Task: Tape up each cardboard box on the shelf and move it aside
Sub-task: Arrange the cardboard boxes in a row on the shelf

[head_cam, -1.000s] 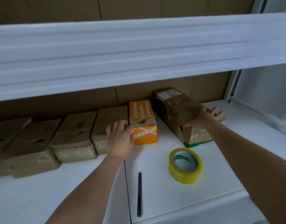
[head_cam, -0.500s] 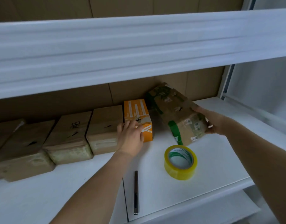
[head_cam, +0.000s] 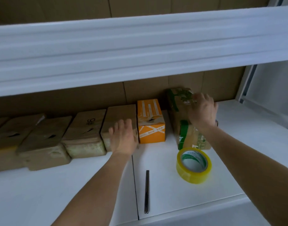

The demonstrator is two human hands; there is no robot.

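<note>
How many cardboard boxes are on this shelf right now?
About 7: the green-taped box under the right hand, the orange box, then four or five plain brown boxes leftward; more may be cut off.

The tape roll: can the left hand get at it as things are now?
Probably yes. The left hand is open by the plain box, and the white shelf between it and the tape roll is bare. The pen lies nearer the front.
</note>
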